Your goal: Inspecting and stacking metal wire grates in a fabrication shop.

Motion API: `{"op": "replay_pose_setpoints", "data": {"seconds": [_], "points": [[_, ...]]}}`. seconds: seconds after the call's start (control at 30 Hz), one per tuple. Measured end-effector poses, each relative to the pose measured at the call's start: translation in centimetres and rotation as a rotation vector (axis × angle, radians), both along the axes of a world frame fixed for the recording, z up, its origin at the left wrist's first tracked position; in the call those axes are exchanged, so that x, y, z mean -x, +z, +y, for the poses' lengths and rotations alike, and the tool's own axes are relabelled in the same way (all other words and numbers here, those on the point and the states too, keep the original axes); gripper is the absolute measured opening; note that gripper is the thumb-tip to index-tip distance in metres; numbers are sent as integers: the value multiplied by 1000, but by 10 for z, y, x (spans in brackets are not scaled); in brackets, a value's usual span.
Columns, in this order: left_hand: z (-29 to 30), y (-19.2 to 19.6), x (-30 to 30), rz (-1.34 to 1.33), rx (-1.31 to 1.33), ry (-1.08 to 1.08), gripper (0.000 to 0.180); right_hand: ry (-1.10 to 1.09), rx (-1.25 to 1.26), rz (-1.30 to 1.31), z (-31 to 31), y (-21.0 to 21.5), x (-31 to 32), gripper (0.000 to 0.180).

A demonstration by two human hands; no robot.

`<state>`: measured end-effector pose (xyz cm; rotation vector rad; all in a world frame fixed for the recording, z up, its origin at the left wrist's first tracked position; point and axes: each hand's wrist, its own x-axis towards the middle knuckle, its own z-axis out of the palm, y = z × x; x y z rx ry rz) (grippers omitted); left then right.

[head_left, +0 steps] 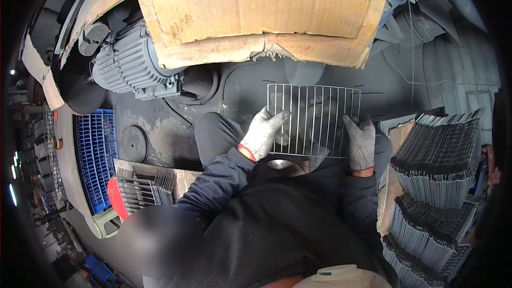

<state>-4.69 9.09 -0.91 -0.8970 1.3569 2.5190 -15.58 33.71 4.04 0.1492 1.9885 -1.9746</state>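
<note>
A rectangular metal wire rack (314, 120) with thin parallel bars is held up in front of me, above my lap. My left hand (265, 132), in a pale knitted glove with a red cuff edge, grips its left side with the thumb over the bars. On the opposite side, my right hand (359, 141), gloved alike, closes around the rack's right edge. Part of a dark round shape shows behind the bars, too blurred to name.
Tall stacks of wire racks (437, 154) stand at my right. At my left are more racks (144, 186) by a red piece, and a blue plastic grid (96, 154). A grey ribbed motor (133, 64) sits beyond. Cardboard (261, 5) hangs across the top.
</note>
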Motion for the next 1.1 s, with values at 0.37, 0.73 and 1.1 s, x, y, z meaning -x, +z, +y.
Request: {"op": "replay_pose_setpoints", "data": {"seconds": [0.37,0.73,1.1], "points": [[-61,-6,-71,-68,-55,192,23,231,42,-105,-67,-42,-18,27],[7,11,10,47,-41,-45,36,-72,-48,-102,20,10,-2,30],[-79,26,-40,-124,-141,77,37,532,-70,234,-42,-25,12,24]]}}
